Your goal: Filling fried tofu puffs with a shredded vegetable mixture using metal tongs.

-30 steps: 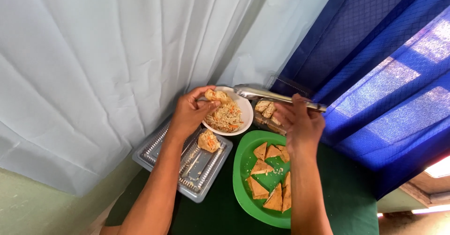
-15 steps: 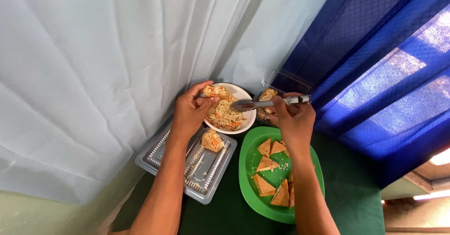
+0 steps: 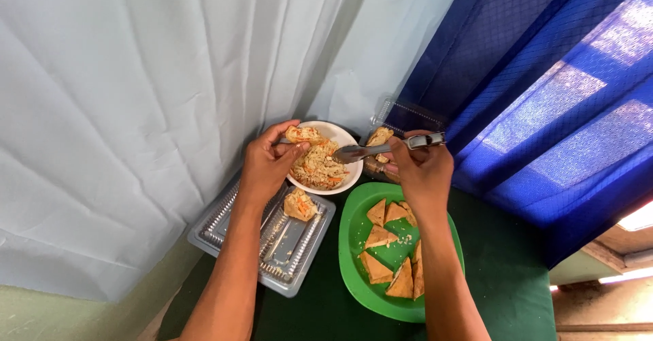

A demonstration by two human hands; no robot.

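My left hand (image 3: 266, 165) holds a piece of fried tofu (image 3: 304, 134) over the rim of a white bowl (image 3: 347, 177) filled with a shredded noodle and vegetable mix (image 3: 318, 166). My right hand (image 3: 422, 167) grips a metal spoon (image 3: 371, 151), its tip over the bowl pointing toward the tofu piece. Below the right hand a green plate (image 3: 354, 259) carries several triangular fried tofu pieces (image 3: 381, 237). A clear plastic tray (image 3: 224, 232) under my left forearm holds one filled tofu piece (image 3: 299, 205).
All stands on a dark green tabletop (image 3: 503, 273). A second clear plastic container (image 3: 401, 120) with fried pieces sits behind the bowl. A pale curtain (image 3: 136, 109) hangs at left and back, a blue curtain (image 3: 544, 89) at right.
My right hand has swung the spoon leftward from behind the bowl until its tip reaches over the bowl. My left hand keeps the tofu piece at the rim.
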